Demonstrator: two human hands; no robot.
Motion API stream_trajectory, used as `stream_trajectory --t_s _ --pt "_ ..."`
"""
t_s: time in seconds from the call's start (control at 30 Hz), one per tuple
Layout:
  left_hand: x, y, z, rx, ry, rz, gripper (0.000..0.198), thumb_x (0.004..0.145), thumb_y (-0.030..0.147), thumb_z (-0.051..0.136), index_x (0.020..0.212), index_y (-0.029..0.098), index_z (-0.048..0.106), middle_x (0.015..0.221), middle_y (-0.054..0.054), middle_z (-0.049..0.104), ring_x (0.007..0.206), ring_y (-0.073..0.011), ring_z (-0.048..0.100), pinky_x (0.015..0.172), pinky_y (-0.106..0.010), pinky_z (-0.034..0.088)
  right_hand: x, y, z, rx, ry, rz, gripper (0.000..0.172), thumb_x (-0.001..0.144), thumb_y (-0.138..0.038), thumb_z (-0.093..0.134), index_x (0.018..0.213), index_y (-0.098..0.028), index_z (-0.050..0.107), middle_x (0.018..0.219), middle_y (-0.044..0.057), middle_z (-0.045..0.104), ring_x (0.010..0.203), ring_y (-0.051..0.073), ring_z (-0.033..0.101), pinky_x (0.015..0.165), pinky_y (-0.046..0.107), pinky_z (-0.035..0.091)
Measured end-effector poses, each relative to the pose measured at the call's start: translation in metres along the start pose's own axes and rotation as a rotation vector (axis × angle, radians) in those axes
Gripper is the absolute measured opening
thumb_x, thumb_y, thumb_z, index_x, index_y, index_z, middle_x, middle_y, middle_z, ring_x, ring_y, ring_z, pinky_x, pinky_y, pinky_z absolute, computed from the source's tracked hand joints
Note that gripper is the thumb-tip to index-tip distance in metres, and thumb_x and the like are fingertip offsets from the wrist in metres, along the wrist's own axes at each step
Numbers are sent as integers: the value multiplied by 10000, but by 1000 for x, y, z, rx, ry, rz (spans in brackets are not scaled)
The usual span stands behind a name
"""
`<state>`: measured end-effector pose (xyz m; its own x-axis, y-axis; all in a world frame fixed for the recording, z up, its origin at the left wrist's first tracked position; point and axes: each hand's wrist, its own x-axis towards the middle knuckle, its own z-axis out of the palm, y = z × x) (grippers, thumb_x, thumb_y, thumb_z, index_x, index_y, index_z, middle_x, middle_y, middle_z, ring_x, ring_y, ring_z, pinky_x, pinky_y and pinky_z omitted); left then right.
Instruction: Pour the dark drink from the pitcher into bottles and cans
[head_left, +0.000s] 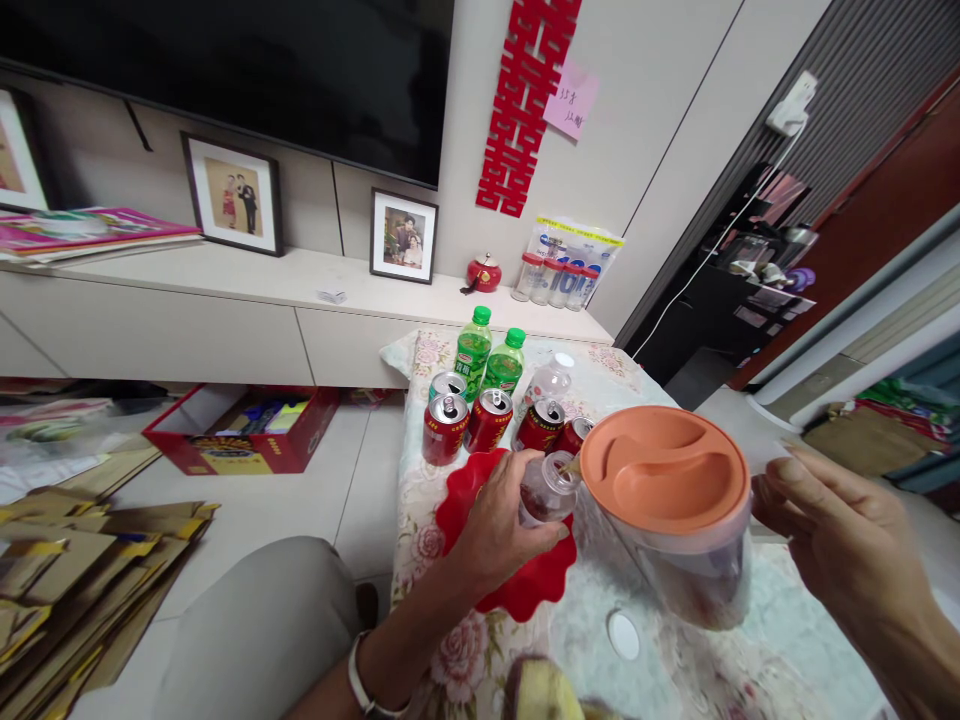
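My left hand (504,525) is wrapped round a small clear glass cup (546,488) and holds it above a red scalloped plate (459,498). My right hand (840,525) grips the far side of a clear plastic pitcher (694,570) with an orange lid (664,465), tilted toward the cup. A thin stream of brownish liquid runs from the pitcher's spout into the cup. Dark liquid shows low in the pitcher. The pitcher's handle is hidden behind its body.
Behind the plate stand several red drink cans (489,418), two green bottles (474,352) and a clear bottle (550,380) on the floral tablecloth (420,560). A white bottle cap (622,634) lies near me. Flattened cardboard (67,590) and a red box (240,430) lie on the floor at left.
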<state>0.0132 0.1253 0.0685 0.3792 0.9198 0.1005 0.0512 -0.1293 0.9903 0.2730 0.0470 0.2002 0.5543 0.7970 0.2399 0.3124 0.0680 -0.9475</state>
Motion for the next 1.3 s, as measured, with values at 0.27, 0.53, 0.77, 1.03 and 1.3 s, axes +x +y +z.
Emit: stream_trajectory --t_s 0.27,0.53,0.77,1.03,1.3 --pt "1 -1 0 29 5 19 631 629 258 756 1235 335 597 1229 -41 733 1233 -344 700 992 -445 621 2 1 0 6 -7 8 620 579 -666 956 507 -195 558 548 -47 361 510 81 308 476 264 220" --pt "0 0 1 43 19 15 647 618 272 751 1243 336 600 1225 -39 732 1222 -339 710 983 -428 610 0 -1 0 6 -5 6 630 579 -669 957 505 -194 550 548 -47 360 513 83 308 485 273 215" --pt "0 1 1 54 12 29 628 619 271 745 1228 323 598 1219 -52 728 1225 -339 700 994 -434 612 1 1 -1 -9 -13 -4 633 597 -674 949 504 -194 547 550 -48 364 516 81 306 488 278 210" --pt "0 2 0 56 -14 2 618 627 285 731 1226 330 585 1223 -40 709 1230 -333 683 995 -431 599 3 1 0 0 -11 -5 604 577 -663 964 522 -200 581 556 -48 371 518 87 317 481 275 218" --pt "0 2 1 43 -5 9 609 630 286 736 1219 326 586 1213 -49 708 1232 -360 672 983 -469 601 2 -1 0 -17 -22 -21 601 607 -654 952 515 -200 570 552 -43 375 519 91 325 484 273 231"
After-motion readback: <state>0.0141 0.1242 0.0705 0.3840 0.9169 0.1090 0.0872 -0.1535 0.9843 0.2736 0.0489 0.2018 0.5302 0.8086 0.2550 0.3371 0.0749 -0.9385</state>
